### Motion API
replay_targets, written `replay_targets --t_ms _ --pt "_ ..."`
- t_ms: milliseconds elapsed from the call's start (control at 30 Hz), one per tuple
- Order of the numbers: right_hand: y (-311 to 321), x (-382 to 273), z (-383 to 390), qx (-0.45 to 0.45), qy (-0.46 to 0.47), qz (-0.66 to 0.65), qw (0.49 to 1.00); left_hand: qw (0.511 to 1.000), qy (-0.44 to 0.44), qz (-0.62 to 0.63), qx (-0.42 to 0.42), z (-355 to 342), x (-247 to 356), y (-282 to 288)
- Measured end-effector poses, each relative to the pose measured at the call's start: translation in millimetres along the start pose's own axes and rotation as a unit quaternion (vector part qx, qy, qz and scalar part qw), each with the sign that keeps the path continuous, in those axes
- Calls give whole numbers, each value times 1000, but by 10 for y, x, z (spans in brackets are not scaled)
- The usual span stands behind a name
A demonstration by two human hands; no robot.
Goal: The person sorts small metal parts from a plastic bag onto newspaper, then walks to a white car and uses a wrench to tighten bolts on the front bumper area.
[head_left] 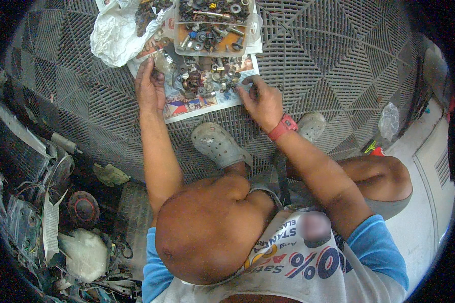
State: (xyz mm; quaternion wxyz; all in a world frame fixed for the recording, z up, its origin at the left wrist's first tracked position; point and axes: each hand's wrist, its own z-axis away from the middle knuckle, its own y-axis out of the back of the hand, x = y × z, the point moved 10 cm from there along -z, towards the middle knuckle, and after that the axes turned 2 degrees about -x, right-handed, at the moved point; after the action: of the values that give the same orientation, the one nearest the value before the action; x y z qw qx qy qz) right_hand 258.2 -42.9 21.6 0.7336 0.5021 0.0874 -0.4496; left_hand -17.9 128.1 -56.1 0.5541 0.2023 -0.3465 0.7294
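Observation:
Small metal parts (192, 81), among them nuts, bolts and washers, lie in a loose heap on a printed newspaper sheet (184, 107). My left hand (150, 88) rests at the sheet's left edge, its fingers loosely bent beside a pale, translucent piece (163, 63) at the heap's edge; I see no part gripped in it. At the heap's right side is my right hand (263, 101), thumb and forefinger apart near the small dark pieces. Beyond the heap stands a clear plastic box (210, 53) with more bolts, washers and other fasteners inside.
A crumpled white plastic bag (115, 38) lies left of the box. Grey grid matting (328, 65) covers the floor. My feet in grey clogs (217, 144) are just below the paper. Dismantled vehicle parts (81, 207) crowd the lower left; a clear wrapper (389, 121) lies at right.

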Motion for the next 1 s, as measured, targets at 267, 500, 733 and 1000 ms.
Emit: replay_targets --t_ms 267,500,733,1000 --pt "220 -174 -140 71 49 -39 995 1000 7 12 4 -6 -9 3" --pt "364 -435 -271 89 54 -83 991 1000 9 8 1 18 2 -38" --pt "350 -967 -536 -1 74 -61 995 1000 1 3 4 41 32 -51" --pt "482 -1294 -1098 73 109 -39 991 1000 10 -18 5 46 39 -86"
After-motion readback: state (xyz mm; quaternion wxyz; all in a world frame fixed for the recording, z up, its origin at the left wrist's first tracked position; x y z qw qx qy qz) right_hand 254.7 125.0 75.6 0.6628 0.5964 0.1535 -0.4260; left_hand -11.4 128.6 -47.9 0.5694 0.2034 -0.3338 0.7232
